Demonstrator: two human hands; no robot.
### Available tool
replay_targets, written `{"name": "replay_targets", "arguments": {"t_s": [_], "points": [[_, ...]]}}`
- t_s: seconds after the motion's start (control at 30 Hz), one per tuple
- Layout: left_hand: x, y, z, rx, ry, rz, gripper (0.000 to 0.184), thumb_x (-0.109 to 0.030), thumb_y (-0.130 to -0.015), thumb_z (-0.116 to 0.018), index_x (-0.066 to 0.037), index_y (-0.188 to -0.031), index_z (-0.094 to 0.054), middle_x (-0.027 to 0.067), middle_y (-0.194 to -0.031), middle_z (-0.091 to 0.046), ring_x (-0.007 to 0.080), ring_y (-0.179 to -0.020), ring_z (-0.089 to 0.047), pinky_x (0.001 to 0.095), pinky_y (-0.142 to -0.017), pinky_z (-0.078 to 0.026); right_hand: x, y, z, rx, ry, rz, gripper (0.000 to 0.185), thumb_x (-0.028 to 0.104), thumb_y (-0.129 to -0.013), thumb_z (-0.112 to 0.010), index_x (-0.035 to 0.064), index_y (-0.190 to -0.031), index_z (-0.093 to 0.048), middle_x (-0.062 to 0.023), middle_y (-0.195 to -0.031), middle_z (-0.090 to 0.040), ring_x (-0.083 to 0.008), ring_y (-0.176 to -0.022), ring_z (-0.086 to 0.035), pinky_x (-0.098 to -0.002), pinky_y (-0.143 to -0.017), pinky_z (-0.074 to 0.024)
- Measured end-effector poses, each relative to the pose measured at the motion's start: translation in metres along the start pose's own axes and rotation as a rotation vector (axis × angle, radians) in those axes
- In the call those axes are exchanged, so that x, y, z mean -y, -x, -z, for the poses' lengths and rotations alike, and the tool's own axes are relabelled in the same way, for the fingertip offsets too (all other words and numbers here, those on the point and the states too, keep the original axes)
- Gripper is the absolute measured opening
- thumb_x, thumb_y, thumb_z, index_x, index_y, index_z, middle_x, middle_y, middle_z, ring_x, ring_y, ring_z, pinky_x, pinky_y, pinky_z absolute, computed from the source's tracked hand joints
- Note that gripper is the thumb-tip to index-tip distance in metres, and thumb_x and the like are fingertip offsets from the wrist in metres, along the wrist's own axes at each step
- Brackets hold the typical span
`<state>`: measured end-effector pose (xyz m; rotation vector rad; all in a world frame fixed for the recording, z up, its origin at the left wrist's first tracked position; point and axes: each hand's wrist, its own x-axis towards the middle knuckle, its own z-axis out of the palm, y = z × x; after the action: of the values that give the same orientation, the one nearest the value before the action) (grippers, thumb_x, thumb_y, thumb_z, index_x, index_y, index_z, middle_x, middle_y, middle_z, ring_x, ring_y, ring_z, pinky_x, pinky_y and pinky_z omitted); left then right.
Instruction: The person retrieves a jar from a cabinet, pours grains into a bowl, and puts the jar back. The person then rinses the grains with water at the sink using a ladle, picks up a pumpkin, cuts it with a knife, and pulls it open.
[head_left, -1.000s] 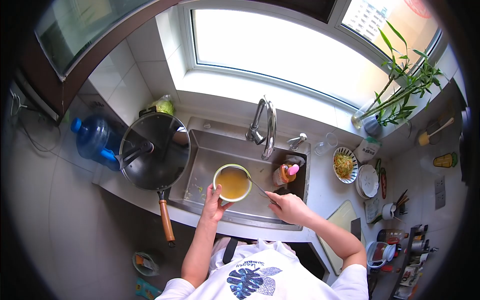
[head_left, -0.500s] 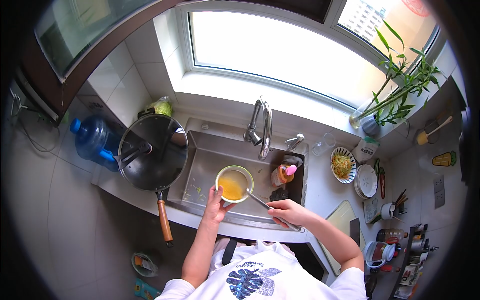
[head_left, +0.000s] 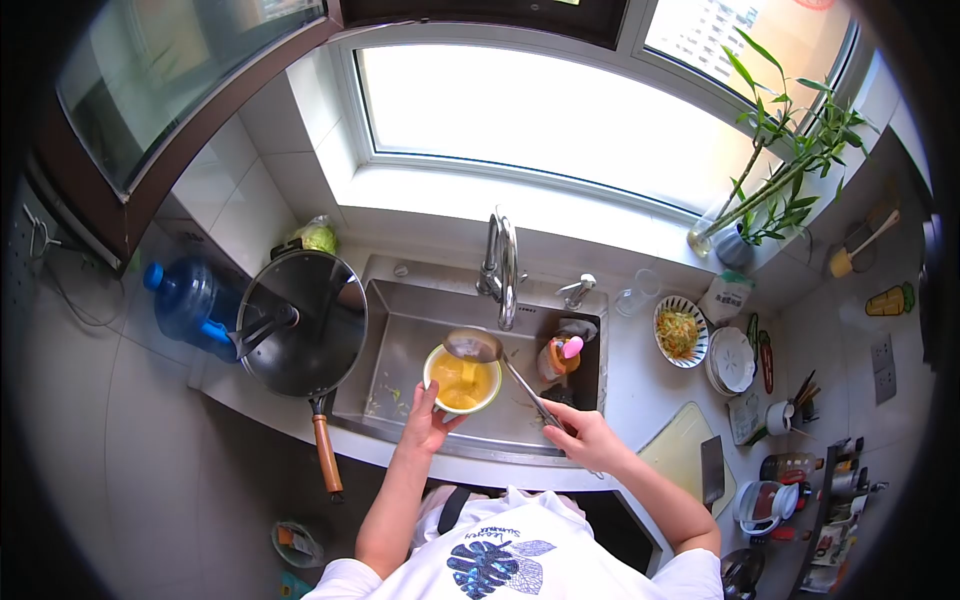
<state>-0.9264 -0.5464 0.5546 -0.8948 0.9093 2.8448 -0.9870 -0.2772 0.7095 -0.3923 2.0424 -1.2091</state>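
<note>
My left hand is wrapped round the lower left side of a bowl of yellow-orange liquid, held over the front part of the steel sink. In my right hand is the handle of a metal ladle. The ladle's head is at the bowl's far rim, tilted, and yellow liquid shows below it in the bowl. Right of the bowl, an orange bottle with a pink top stands in the sink.
A lidded pan sits left of the sink, beneath it a wooden handle. The faucet rises behind. On the right are a plate of shredded food, stacked white dishes, a cutting board and a knife.
The ladle has come up out of the bowl to its far rim. The liquid looks stirred. The camera view has shifted slightly.
</note>
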Motion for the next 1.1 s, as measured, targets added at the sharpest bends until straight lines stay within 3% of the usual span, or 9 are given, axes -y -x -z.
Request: {"name": "replay_targets", "arguments": {"t_s": [0.07, 0.3, 0.4, 0.47, 0.57, 0.7, 1.03, 1.1], "points": [[0.0, 0.0, 0.0, -0.009, -0.001, 0.004, 0.052, -0.043, -0.086, -0.071, -0.025, -0.125, -0.041, 0.0044, -0.132, -0.044, 0.0278, -0.124, -0.047, 0.0533, -0.091, -0.051, -0.011, -0.003, 0.0, -0.052, 0.182, 0.212, 0.047, 0.017, -0.095, -0.059, 0.0093, -0.14, -0.048, -0.0044, -0.063, -0.045, -0.0101, -0.055, -0.042, -0.0272, -0.056, -0.0423], [-0.003, 0.006, -0.004, 0.007, -0.007, -0.014, 0.051, -0.041, -0.085, -0.072, -0.025, -0.124, -0.042, 0.004, -0.13, -0.046, 0.0265, -0.122, -0.048, 0.0528, -0.09, -0.051, -0.013, -0.012, -0.007, 0.043, 0.162, 0.073, 0.047, 0.017, -0.094, -0.059, 0.0074, -0.138, -0.049, -0.007, -0.062, -0.044, -0.0114, -0.057, -0.041, -0.0278, -0.056, -0.0413], [-0.004, 0.006, -0.001, 0.019, 0.003, -0.012, 0.051, -0.041, -0.085, -0.072, -0.024, -0.123, -0.043, 0.0039, -0.129, -0.047, 0.0264, -0.121, -0.048, 0.0527, -0.089, -0.051, -0.019, -0.014, -0.01, 0.052, 0.225, 0.094, 0.047, 0.017, -0.093, -0.06, 0.0081, -0.137, -0.05, -0.0095, -0.067, -0.052, -0.0155, -0.054, -0.048, -0.0303, -0.057, -0.0446], [-0.004, 0.006, 0.001, 0.015, 0.003, -0.019, 0.052, -0.041, -0.085, -0.073, -0.024, -0.124, -0.043, 0.0042, -0.129, -0.047, 0.0266, -0.121, -0.048, 0.0526, -0.088, -0.051, -0.03, -0.016, -0.012, -0.173, 0.478, 0.526, 0.048, 0.016, -0.09, -0.062, 0.0112, -0.136, -0.051, -0.01, -0.073, -0.058, -0.0233, -0.055, -0.057, -0.035, -0.056, -0.0482], [-0.004, 0.008, -0.001, -0.004, -0.004, -0.029, 0.055, -0.041, -0.083, -0.074, -0.024, -0.125, -0.042, 0.005, -0.129, -0.047, 0.0271, -0.121, -0.049, 0.0522, -0.088, -0.052, -0.017, -0.008, -0.006, -0.252, 0.658, 0.516, 0.05, 0.015, -0.087, -0.064, 0.014, -0.136, -0.052, -0.0087, -0.076, -0.06, -0.0288, -0.06, -0.061, -0.0389, -0.055, -0.0498], [-0.008, 0.011, -0.005, -0.047, -0.04, -0.051, 0.061, -0.04, -0.081, -0.076, -0.024, -0.127, -0.04, 0.006, -0.13, -0.046, 0.0279, -0.122, -0.048, 0.052, -0.088, -0.052, -0.017, -0.009, 0.006, -0.301, 0.633, 0.576, 0.051, 0.015, -0.087, -0.065, 0.0158, -0.136, -0.052, -0.0076, -0.072, -0.057, -0.0268, -0.059, -0.06, -0.0383, -0.052, -0.0487], [-0.017, 0.007, 0.003, -0.123, -0.117, -0.113, 0.064, -0.034, -0.08, -0.077, -0.025, -0.13, -0.039, 0.0059, -0.131, -0.045, 0.0262, -0.123, -0.045, 0.0529, -0.085, -0.052, -0.053, 0.004, 0.037, -0.348, 0.68, 0.466, 0.05, 0.016, -0.085, -0.067, 0.0185, -0.134, -0.055, -0.0089, -0.073, -0.058, -0.0285, -0.057, -0.059, -0.0383, -0.053, -0.0487], [-0.019, 0.007, 0.003, -0.131, -0.14, -0.141, 0.059, -0.032, -0.082, -0.075, -0.026, -0.129, -0.04, 0.0048, -0.13, -0.046, 0.0258, -0.121, -0.047, 0.0465, -0.079, -0.057, -0.06, 0.003, 0.038, -0.372, 0.708, 0.466, 0.05, 0.017, -0.086, -0.066, 0.021, -0.134, -0.055, -0.0072, -0.072, -0.056, -0.0287, -0.059, -0.059, -0.0396, -0.053, -0.0492]]}}
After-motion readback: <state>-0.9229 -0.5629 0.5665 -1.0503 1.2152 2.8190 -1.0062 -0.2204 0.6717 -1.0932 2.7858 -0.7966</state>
